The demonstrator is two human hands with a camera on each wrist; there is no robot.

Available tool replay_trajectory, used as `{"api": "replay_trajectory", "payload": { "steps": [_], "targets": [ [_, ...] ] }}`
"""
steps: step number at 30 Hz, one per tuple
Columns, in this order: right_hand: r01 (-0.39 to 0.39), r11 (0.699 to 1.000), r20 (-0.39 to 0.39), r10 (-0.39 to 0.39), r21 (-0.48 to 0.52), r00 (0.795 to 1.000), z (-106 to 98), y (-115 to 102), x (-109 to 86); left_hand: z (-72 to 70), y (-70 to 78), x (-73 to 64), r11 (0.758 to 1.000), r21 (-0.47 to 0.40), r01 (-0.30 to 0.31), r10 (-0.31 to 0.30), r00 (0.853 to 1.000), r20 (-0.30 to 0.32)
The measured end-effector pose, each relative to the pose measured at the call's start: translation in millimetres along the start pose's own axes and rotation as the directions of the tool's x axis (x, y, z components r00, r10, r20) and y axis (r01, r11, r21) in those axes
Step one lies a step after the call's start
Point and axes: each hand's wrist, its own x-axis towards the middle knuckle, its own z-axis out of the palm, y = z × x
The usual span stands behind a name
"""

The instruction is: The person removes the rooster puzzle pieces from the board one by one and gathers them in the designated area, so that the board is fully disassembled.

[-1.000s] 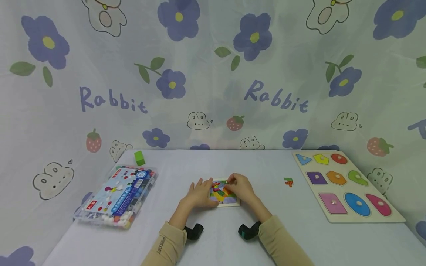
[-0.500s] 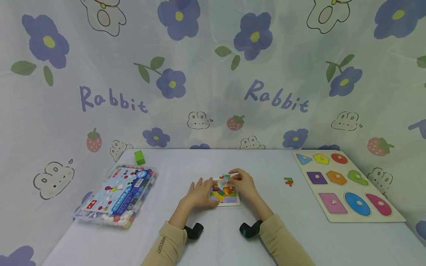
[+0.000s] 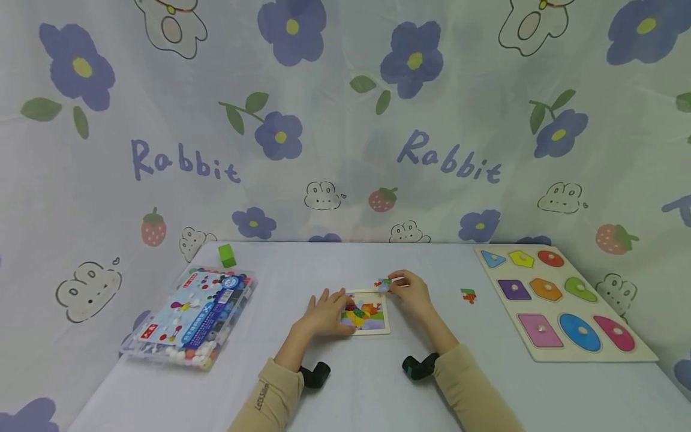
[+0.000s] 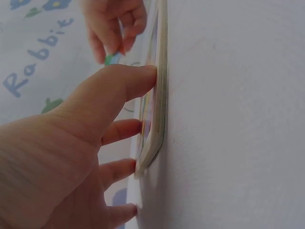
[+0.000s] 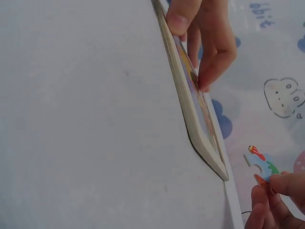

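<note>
A small framed jigsaw puzzle (image 3: 372, 332) lies flat on the white table, showing a colourful bird picture with a pale gap along its top. My left hand (image 3: 324, 315) rests on its left side with fingers spread; in the left wrist view the thumb (image 4: 140, 80) presses the near rim. Just beyond the frame's upper right corner, my right hand (image 3: 411, 294) pinches a jigsaw piece (image 3: 382, 285). The right wrist view shows this piece (image 5: 267, 164) with light blue, green and red print, raised clear of the frame. Another jigsaw piece (image 3: 468, 295) lies loose to the right.
At left stands a clear plastic box (image 3: 186, 318) of small coloured parts, with a green cube (image 3: 227, 256) behind it. A wooden shape board (image 3: 567, 303) with knobbed pieces lies at right. A patterned curtain (image 3: 345, 120) hangs behind the table.
My right hand has lifted the jigsaw piece out of the frame's top part and carried it up and to the right. The left hand stays in place on the puzzle.
</note>
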Motion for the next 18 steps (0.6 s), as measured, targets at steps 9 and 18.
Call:
{"api": "replay_trajectory", "payload": {
  "steps": [9, 18],
  "targets": [
    [-0.018, 0.999, -0.024, 0.017, -0.038, 1.0, -20.9, 10.3, 0.1, 1.3, -1.1, -0.3, 1.0, -0.015, 0.008, -0.008, 1.0, 0.004],
    [-0.027, 0.995, -0.027, 0.025, -0.091, 0.999, -39.0, 17.9, 0.6, 2.3, -0.9, 1.4, 1.0, -0.007, 0.0, 0.0, 1.0, 0.0]
  ]
}}
